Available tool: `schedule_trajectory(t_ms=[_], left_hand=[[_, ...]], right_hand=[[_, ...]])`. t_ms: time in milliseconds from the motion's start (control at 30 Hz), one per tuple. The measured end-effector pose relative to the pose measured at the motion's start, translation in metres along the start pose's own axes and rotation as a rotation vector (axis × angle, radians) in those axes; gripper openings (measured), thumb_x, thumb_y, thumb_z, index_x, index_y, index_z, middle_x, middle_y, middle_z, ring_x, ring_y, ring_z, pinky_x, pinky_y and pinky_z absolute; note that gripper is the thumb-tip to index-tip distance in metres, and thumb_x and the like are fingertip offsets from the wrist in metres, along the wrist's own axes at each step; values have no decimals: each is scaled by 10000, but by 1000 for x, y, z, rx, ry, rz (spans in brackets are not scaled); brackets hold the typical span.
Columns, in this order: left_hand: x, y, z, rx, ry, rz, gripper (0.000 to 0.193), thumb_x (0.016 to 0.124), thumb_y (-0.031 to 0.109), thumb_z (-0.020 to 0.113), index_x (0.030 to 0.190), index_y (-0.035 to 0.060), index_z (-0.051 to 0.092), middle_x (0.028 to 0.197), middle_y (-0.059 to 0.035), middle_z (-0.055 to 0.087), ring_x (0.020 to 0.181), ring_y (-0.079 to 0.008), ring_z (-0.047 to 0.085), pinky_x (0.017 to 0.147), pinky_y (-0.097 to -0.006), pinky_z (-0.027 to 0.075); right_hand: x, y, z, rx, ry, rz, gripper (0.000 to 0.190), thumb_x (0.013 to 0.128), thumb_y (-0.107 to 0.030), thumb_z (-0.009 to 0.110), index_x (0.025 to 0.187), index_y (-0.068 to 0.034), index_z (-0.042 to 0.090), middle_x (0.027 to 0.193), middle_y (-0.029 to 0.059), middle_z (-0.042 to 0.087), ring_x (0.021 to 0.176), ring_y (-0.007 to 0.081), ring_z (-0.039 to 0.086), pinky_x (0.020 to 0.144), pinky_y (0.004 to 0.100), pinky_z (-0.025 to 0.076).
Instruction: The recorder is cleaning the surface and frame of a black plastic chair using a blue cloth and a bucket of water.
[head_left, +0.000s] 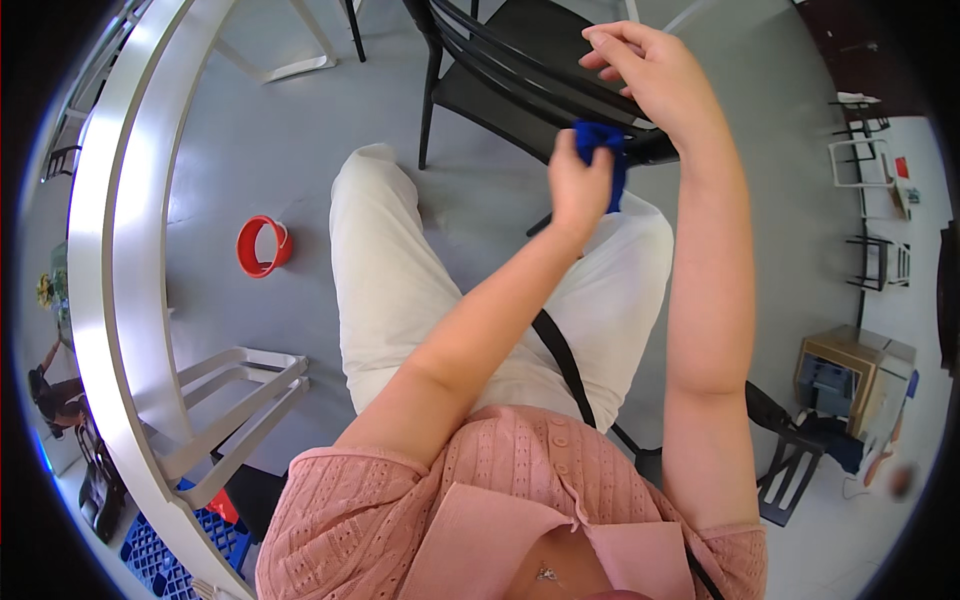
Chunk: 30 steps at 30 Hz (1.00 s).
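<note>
A black chair (517, 82) with curved back slats stands in front of my knees. My left hand (581, 176) grips a blue cloth (604, 142), which lies against the right end of the chair's backrest and hangs down beside my fingers. Farther up, my right hand (637, 67) is over the backrest and seat, with its fingers bent and loosely gathered. Nothing shows in it, though the inside of the palm is hidden. The contact between the cloth and the slats is partly covered by my left hand.
A red bucket (241, 247) sits on the grey floor to the left, near a long white table frame (124, 262). A blue plastic pallet (161, 555) lies lower left. At right are a cardboard box (855, 352) and another black chair (795, 457). A person (56, 397) is far left.
</note>
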<state>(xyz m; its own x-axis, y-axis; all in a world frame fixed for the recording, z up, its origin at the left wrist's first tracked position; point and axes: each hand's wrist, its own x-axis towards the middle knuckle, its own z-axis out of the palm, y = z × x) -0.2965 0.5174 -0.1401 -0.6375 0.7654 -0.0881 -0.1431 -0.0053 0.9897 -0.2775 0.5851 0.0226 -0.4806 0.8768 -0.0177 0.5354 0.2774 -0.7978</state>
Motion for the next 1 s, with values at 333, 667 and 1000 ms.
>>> schedule_trajectory(t_ms=[333, 667, 1000], left_hand=[[17, 0, -32, 124, 103, 222, 143, 872, 115, 632, 891, -9, 563, 844, -177, 585, 788, -340, 592, 724, -401, 477], [4, 9, -10, 515, -143, 322, 208, 779, 193, 670, 755, 23, 553, 791, -166, 622, 751, -394, 608, 636, -486, 479], [68, 21, -84, 554, 103, 222, 348, 786, 221, 673, 1099, 72, 697, 936, -189, 699, 871, -333, 689, 759, -372, 526]], right_hand=[[0, -2, 3, -24, -5, -19, 342, 934, -342, 578, 1084, -48, 666, 911, 46, 717, 853, 142, 634, 769, 298, 485], [-2, 0, 2, -17, -6, -27, 378, 934, -357, 582, 1120, -37, 662, 923, 56, 713, 847, 148, 627, 775, 297, 478], [-9, 0, -6, 77, -64, -78, 348, 950, -382, 561, 1153, -123, 676, 990, 6, 700, 908, 118, 586, 790, 285, 456]])
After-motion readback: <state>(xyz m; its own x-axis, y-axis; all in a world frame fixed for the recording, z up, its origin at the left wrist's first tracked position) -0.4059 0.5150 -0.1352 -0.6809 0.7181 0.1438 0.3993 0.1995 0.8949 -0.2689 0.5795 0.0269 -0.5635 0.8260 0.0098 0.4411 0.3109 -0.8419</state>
